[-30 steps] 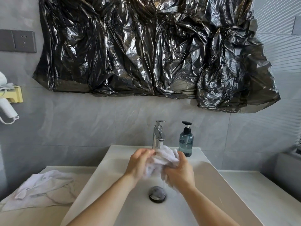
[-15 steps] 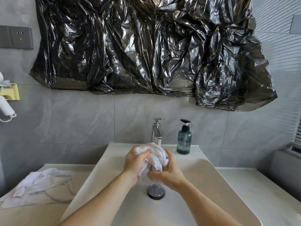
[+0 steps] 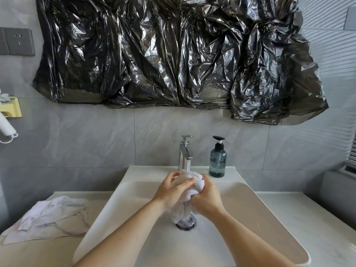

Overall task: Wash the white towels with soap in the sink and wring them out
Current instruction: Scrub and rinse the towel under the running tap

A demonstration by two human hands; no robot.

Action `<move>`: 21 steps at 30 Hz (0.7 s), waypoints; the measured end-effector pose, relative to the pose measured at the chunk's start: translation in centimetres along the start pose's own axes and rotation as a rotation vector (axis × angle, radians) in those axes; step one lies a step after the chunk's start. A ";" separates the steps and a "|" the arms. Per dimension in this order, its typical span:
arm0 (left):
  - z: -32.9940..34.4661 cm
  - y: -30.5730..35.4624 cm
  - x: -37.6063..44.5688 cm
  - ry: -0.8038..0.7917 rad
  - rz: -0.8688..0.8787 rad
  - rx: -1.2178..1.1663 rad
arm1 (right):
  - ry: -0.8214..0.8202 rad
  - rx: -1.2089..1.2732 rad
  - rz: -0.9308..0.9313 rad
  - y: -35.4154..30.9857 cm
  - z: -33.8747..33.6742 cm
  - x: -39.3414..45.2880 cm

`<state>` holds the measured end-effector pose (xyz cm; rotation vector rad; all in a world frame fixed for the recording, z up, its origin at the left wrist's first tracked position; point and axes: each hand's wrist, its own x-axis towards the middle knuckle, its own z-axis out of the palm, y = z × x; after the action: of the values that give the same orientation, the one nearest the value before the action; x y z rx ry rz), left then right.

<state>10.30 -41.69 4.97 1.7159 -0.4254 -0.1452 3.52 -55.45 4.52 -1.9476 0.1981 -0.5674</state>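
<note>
Both my left hand (image 3: 174, 191) and right hand (image 3: 207, 197) clench a bunched white towel (image 3: 189, 183) over the sink (image 3: 250, 205), its twisted tail hanging to the drain (image 3: 185, 224). Another towel (image 3: 50, 214) lies on the desk (image 3: 308, 218).

Arms: I see two forearms coming in from the bottom edge, both bare up to where my view cuts them off.
Sleeves: no cuff or cloth shows on either arm in my view.
Left hand (image 3: 172, 191): bare, with no glove; short plain nails show on the fingers.
Right hand (image 3: 207, 198): bare, with no glove; I mostly see its back and knuckles.
Wrists: bare on both sides.
</note>
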 end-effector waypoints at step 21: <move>0.4 1.0 0.8 0.199 0.034 -0.180 | 0.009 0.147 0.076 0.0 -0.6 0.5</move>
<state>10.73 -42.46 5.97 1.5286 -0.2850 0.0119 3.62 -56.13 4.86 -1.7878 0.2289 -0.5265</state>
